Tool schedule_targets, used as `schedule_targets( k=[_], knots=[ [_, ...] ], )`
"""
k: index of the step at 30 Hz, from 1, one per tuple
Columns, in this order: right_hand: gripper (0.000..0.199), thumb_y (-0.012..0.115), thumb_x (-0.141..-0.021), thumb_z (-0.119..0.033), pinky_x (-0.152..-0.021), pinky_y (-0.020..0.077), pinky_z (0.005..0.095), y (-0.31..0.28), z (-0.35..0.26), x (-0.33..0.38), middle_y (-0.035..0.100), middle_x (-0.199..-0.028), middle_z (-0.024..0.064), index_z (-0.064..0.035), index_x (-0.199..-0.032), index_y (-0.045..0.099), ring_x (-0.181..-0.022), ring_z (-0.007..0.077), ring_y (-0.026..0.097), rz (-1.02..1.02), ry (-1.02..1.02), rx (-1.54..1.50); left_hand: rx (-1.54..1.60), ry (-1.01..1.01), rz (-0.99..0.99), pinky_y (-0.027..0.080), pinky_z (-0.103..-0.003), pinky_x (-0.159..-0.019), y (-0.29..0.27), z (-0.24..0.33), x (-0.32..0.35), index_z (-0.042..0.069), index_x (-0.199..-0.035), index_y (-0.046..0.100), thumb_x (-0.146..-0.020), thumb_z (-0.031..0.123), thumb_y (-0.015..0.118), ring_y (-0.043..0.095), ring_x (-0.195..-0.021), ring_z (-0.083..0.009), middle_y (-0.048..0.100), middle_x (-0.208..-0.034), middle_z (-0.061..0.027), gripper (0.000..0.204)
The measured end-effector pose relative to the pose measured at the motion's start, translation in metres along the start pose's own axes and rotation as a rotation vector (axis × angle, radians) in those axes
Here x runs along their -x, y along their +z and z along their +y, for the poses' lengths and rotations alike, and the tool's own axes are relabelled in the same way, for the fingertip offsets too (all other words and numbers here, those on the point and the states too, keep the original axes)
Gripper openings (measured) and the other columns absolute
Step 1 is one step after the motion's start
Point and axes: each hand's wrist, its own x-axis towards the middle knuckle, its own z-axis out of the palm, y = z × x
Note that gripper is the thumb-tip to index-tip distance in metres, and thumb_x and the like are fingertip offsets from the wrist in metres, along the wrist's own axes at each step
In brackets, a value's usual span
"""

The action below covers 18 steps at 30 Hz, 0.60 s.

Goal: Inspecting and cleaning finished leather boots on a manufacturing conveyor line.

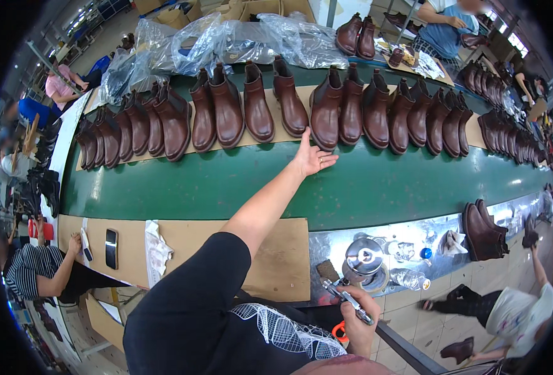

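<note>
Brown boots (324, 112) line a green table (226, 187), the left hand (312, 160) open and empty by their toes, the right hand (362, 320) wrapped around a silver tool (346, 296).

Green surface (182, 187): cardboard strip (474, 134) along far edge, bearing long row of brown boots (228, 112). Near edge, left: cardboard sheet (279, 265) with phone (111, 249), white cloth (157, 249). Near edge, right: metal border (328, 245) carrying silver pot (363, 256), clear bottle (406, 279), boot pair (481, 232).
</note>
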Motion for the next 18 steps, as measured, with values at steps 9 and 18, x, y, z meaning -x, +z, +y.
schedule_targets(
  k=[9, 18],
  knots=[
    [0.025, 0.065, -0.083, -0.002, -0.073, 0.0486, 0.0233, 0.005, 0.001, -0.011, 0.071, -0.088, 0.0083, 0.0028, -0.107, 0.068, -0.079, 0.011, 0.063, -0.052, 0.023, 0.038, -0.165, 0.465, 0.512, 0.051, -0.045, -0.094, -0.057, 0.047, 0.001, 0.002, -0.146, 0.033, -0.083, 0.058, 0.066, 0.06, -0.112, -0.038, 0.05, -0.135, -0.0245, 0.09],
    [0.025, 0.061, -0.091, -0.013, -0.077, 0.0483, 0.0262, 0.012, 0.008, -0.014, 0.07, -0.086, 0.0111, 0.0049, -0.109, 0.065, -0.082, 0.0147, 0.065, -0.074, 0.073, 0.075, -0.3, 0.343, 0.717, 0.049, -0.052, -0.094, -0.023, 0.078, -0.021, -0.007, -0.133, 0.047, -0.068, 0.043, 0.085, 0.059, -0.112, -0.0351, 0.053, -0.132, -0.023, 0.09]
  ],
)
